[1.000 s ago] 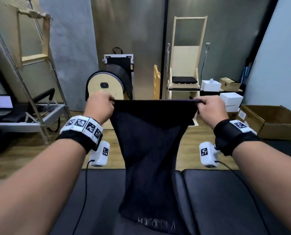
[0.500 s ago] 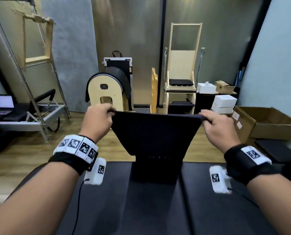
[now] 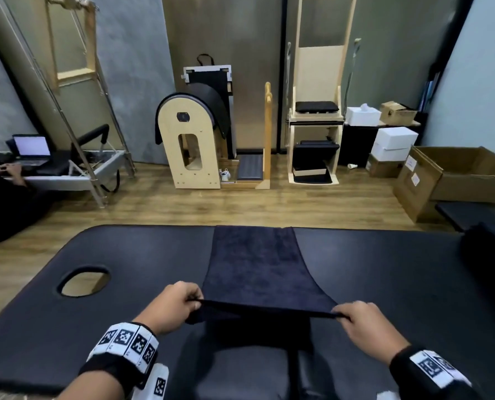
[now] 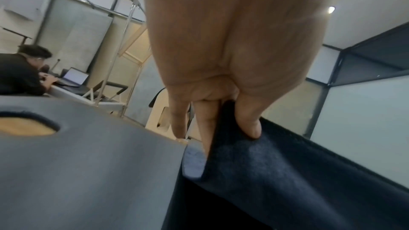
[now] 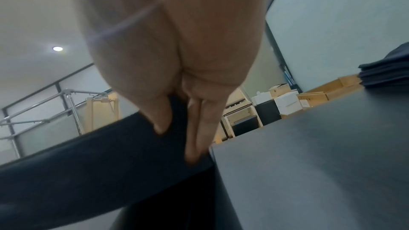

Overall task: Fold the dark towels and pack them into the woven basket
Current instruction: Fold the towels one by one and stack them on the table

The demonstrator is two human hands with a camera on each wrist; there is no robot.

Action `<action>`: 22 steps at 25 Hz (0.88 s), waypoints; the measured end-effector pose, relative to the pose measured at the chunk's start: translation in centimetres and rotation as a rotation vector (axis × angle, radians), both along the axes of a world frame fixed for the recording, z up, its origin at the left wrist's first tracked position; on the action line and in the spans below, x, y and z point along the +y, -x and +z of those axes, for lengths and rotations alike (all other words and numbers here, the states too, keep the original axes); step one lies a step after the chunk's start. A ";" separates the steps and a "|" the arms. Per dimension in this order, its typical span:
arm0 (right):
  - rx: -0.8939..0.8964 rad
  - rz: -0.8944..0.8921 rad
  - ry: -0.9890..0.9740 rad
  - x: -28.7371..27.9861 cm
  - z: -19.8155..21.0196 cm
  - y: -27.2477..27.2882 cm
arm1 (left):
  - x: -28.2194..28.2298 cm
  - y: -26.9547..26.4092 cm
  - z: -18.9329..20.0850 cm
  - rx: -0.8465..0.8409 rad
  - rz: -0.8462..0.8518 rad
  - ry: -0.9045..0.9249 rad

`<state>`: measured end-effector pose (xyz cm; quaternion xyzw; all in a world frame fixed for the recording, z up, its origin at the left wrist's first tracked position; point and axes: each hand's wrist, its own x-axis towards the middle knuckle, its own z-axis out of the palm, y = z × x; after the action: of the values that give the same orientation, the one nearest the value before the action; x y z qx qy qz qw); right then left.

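A dark towel [image 3: 257, 264] lies lengthwise across the black padded table [image 3: 384, 284], its far end at the table's far edge. My left hand [image 3: 180, 307] pinches the near left corner, and my right hand [image 3: 361, 321] pinches the near right corner, so the near edge is stretched a little above the table. In the left wrist view the thumb and fingers [image 4: 247, 125] clamp the towel [image 4: 276, 172]. In the right wrist view the thumb and fingers [image 5: 194, 139] clamp the towel [image 5: 99, 146]. No woven basket is in view.
A stack of dark folded towels [image 5: 387, 71] sits at the table's right end. The table has an oval face hole [image 3: 83, 281] on the left. Beyond it stand wooden exercise equipment [image 3: 194, 140], cardboard boxes [image 3: 456, 180] and a person at a laptop [image 3: 31, 148].
Both hands came down and toward me with the towel. It hung upright a second ago; now most of it lies flat on the table with only the near edge held up.
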<state>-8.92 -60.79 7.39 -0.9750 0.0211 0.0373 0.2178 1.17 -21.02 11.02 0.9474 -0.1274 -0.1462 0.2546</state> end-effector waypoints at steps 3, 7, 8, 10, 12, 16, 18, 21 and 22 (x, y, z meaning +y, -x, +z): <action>0.280 0.022 -0.094 -1.0 0.4 2.3 | -0.1 3.1 -1.6 0.120 -0.045 -0.069; 0.497 0.023 -0.235 -1.5 1.9 3.5 | -0.4 4.9 -1.9 0.215 -0.070 -0.089; 0.527 0.041 -0.239 -1.7 2.1 3.5 | -0.5 5.0 -1.9 0.214 -0.059 -0.079; 0.536 0.048 -0.247 -2.0 2.2 3.0 | -0.9 4.7 -1.7 0.188 -0.028 -0.069; 0.479 0.016 -0.264 -2.0 2.2 2.0 | -1.3 4.0 -1.4 0.154 0.003 -0.054; 0.297 -0.097 -0.315 -2.1 2.1 -1.9 | -2.2 0.9 -1.2 0.086 0.061 -0.044; 0.241 -0.126 -0.338 -2.0 2.0 -5.1 | -2.3 -2.1 -1.7 0.069 0.113 -0.035; 0.190 -0.150 -0.330 -1.6 1.7 -10.8 | -2.2 -7.6 -2.7 0.032 0.182 -0.007; 0.176 -0.164 -0.321 -1.4 1.5 -12.9 | -2.1 -9.6 -3.1 0.025 0.196 0.005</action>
<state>3.99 -62.22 8.91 -0.9158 0.1134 0.1072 0.3701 10.72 -23.17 7.90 0.9528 -0.0312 -0.1319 0.2718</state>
